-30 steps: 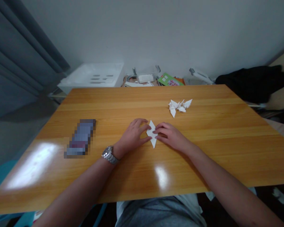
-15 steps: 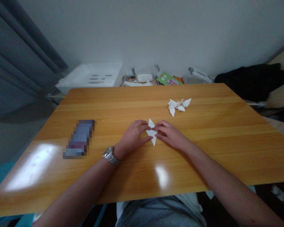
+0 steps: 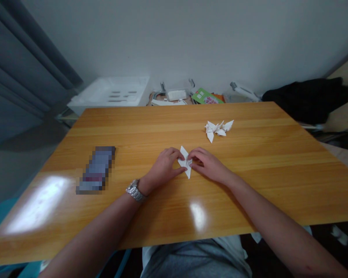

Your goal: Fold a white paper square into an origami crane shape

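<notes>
A small white piece of folded paper [image 3: 186, 162], pointed at its far and near ends, lies on the wooden table [image 3: 150, 224]. My left hand [image 3: 166, 164] grips its left side, thumb near the front and fingers farther back. On the opposite side my right hand [image 3: 204, 164] holds the paper's right edge between thumb and fingers. Small creased flaps show in the middle, between the fingertips. Beyond my right hand lie folded white paper cranes [image 3: 219, 129], bunched together.
A phone-like object [image 3: 96, 170], blurred into blocks, lies at the left of the table. Behind the far edge are a white foam tray [image 3: 113, 90], a green booklet [image 3: 205, 96] and assorted clutter. Dark cloth [image 3: 304, 98] is piled at the right.
My fingertips have drawn slightly apart over the middle of the paper, so more of its creased centre shows. Both hands stay at its sides.
</notes>
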Available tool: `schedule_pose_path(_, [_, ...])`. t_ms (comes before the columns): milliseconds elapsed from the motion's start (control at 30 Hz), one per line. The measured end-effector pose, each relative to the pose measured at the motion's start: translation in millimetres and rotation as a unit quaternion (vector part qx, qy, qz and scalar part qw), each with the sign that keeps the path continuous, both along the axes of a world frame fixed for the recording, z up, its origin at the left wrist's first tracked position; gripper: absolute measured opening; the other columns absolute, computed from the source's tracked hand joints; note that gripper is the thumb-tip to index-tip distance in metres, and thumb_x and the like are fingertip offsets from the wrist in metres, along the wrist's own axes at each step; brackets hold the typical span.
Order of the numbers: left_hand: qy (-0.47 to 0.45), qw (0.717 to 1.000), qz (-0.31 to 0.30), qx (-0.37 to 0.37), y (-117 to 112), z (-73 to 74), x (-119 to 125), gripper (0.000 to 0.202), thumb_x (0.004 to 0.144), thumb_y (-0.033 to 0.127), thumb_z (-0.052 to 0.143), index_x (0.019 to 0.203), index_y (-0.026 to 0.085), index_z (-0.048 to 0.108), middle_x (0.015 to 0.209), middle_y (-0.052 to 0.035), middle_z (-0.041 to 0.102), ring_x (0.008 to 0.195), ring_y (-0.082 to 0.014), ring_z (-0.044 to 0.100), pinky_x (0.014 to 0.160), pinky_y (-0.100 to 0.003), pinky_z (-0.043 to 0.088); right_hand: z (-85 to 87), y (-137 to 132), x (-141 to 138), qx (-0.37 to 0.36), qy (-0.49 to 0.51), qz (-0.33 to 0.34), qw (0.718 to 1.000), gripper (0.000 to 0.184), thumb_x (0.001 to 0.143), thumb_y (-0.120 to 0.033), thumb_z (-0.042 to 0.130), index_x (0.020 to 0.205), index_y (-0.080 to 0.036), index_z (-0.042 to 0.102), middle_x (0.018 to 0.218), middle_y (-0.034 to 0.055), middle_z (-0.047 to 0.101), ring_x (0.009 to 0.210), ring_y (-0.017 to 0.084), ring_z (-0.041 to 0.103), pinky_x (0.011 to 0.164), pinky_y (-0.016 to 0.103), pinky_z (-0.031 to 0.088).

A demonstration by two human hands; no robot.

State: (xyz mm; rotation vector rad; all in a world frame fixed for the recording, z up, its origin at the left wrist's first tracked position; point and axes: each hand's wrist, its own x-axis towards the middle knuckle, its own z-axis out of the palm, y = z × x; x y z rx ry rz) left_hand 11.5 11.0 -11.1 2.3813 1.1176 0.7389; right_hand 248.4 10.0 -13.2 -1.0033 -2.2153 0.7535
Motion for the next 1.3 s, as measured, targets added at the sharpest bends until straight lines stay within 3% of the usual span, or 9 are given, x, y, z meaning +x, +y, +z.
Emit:
schedule_pose_path(233, [-0.026, 0.999, 0.020, 0.002, 1, 2.6, 3, 0.018, 0.100, 0.034, 0.059, 0.091, 0.019, 0.064, 0.102, -0.0072, 0.067, 0.098, -0.0225, 0.063, 0.092, -0.040, 0.052, -0.2, 1, 0, -0.001, 0.005, -0.002, 1.000, 0.011, 0.093, -0.015, 0.064, 0.101, -0.022, 0.063, 0.105, 0.0061, 0.065, 0.098, 0.021, 0.061, 0.085, 0.034, 0.049])
schedule_pose_path(400, [0.003, 1.000, 0.024, 0.002, 2, 1.7, 2, 0.018, 0.096, 0.031, 0.065, 0.084, 0.019, 0.063, 0.106, -0.0080, 0.066, 0.099, -0.0228, 0.063, 0.092, -0.040, 0.053, 1.5, 0, 1, -0.007, 0.000, -0.003, 1.000, 0.012, 0.092, -0.014, 0.066, 0.099, -0.022, 0.061, 0.104, 0.0056, 0.066, 0.094, 0.021, 0.061, 0.083, 0.034, 0.049])
schedule_pose_path(467, [0.021, 1.000, 0.008, 0.006, 3, 0.6, -1, 0.010, 0.092, 0.029, 0.070, 0.092, 0.019, 0.065, 0.111, -0.0081, 0.065, 0.103, -0.0240, 0.062, 0.095, -0.041, 0.053, 2.8, 0, 2, -0.012, -0.001, -0.004, 1.000, 0.011, 0.091, -0.019, 0.069, 0.099, -0.022, 0.061, 0.104, 0.0057, 0.066, 0.092, 0.020, 0.061, 0.081, 0.033, 0.049])
schedule_pose_path(567, [0.037, 0.999, -0.008, 0.023, 3, -1.7, -5, 0.024, 0.093, 0.028, 0.070, 0.116, 0.023, 0.067, 0.126, -0.0096, 0.061, 0.118, -0.0264, 0.058, 0.105, -0.045, 0.049, 4.7, -1, 3, -0.013, -0.003, -0.009, 1.000, 0.011, 0.092, -0.026, 0.070, 0.098, -0.022, 0.062, 0.104, 0.0060, 0.067, 0.089, 0.020, 0.061, 0.079, 0.033, 0.050])
schedule_pose_path(667, [0.053, 0.998, -0.010, 0.038, 2, -4.0, -8, 0.032, 0.096, 0.031, 0.065, 0.127, 0.025, 0.066, 0.139, -0.0105, 0.056, 0.130, -0.0279, 0.052, 0.113, -0.047, 0.045, 4.9, 1, 5, 0.001, 0.001, -0.007, 1.000, 0.004, 0.096, -0.025, 0.064, 0.095, -0.021, 0.064, 0.103, 0.0067, 0.067, 0.089, 0.019, 0.062, 0.079, 0.034, 0.051])
schedule_pose_path(1033, [0.080, 0.995, -0.026, 0.050, 3, -2.1, -12, 0.041, 0.096, 0.041, 0.066, 0.136, 0.028, 0.066, 0.146, -0.0129, 0.053, 0.133, -0.0304, 0.052, 0.115, -0.050, 0.043, -2.8, 1, 10, 0.025, -0.001, 0.013, 1.000, 0.010, 0.091, -0.013, 0.068, 0.096, -0.021, 0.069, 0.120, 0.0109, 0.063, 0.107, 0.023, 0.064, 0.091, 0.039, 0.055])
schedule_pose_path(1200, [0.085, 0.995, -0.033, 0.046, 3, -1.1, -14, 0.047, 0.094, 0.040, 0.069, 0.140, 0.032, 0.063, 0.147, -0.0123, 0.052, 0.134, -0.0315, 0.051, 0.115, -0.052, 0.043, 1.0, -3, 7, 0.036, -0.014, 0.079, 0.996, 0.016, 0.094, -0.009, 0.061, 0.098, -0.022, 0.072, 0.119, 0.0102, 0.065, 0.111, 0.022, 0.065, 0.097, 0.040, 0.054])
schedule_pose_path(1300, [0.092, 0.994, -0.032, 0.045, 4, -2.8, -14, 0.046, 0.095, 0.041, 0.069, 0.139, 0.032, 0.063, 0.147, -0.0124, 0.051, 0.135, -0.0314, 0.050, 0.115, -0.051, 0.042, 3.5, -4, 9, 0.009, -0.012, 0.098, 0.995, 0.015, 0.090, -0.015, 0.071, 0.103, -0.022, 0.073, 0.123, 0.0100, 0.064, 0.114, 0.023, 0.065, 0.100, 0.039, 0.053])
